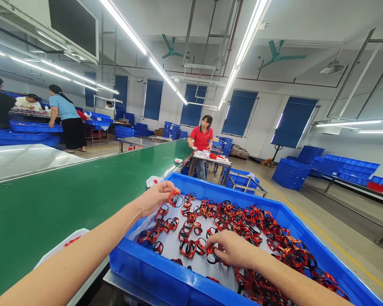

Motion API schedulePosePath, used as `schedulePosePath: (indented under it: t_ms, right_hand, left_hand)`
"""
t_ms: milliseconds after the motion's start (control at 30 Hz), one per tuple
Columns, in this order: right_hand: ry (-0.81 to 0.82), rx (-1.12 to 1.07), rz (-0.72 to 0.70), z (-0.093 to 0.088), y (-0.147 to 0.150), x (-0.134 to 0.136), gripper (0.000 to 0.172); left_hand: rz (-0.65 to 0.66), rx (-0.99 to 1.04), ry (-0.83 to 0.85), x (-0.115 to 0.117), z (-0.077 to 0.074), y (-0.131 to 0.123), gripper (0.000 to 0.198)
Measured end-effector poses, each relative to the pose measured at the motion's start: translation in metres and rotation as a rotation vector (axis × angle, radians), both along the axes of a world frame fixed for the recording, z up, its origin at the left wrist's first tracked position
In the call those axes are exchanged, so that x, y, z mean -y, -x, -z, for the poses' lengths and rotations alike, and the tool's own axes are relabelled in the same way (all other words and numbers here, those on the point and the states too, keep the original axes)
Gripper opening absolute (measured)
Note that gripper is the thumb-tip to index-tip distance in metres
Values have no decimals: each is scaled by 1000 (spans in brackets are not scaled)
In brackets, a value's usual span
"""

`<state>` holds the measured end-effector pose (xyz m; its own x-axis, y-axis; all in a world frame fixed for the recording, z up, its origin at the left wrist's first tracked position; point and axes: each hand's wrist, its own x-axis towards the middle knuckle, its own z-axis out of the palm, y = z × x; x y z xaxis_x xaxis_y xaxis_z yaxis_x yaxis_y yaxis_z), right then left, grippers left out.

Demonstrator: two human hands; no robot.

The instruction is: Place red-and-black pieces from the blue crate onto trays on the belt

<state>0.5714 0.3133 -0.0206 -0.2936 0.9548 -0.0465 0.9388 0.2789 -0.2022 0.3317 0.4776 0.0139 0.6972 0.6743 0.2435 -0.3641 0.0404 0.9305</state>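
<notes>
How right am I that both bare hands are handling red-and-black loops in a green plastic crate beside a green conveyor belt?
The colour is wrong: the plastic crate is blue, not green, as the head view shows. The rest stands: the left hand and right hand are handling red-and-black loops in it, beside the green conveyor belt.

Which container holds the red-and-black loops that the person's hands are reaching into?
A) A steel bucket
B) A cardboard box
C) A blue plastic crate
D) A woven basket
C: the red-and-black loops lie on a white liner inside the blue plastic crate, beneath the left hand and right hand.
</notes>
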Motion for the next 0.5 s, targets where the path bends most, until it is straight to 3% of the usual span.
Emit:
schedulePosePath:
  t_ms: [133, 367, 500]
  right_hand:
    - [1, -1, 12, -2, 1, 0, 37]
    - [14, -12, 26, -5, 4, 1, 38]
    - [10, 5, 34, -6, 5, 2, 37]
  left_hand:
    - [-123, 4, 128, -2, -1, -2, 33]
    - [-249, -18, 222, -8, 1, -5, 27]
    - [-257, -26, 251, -9, 0, -4, 20]
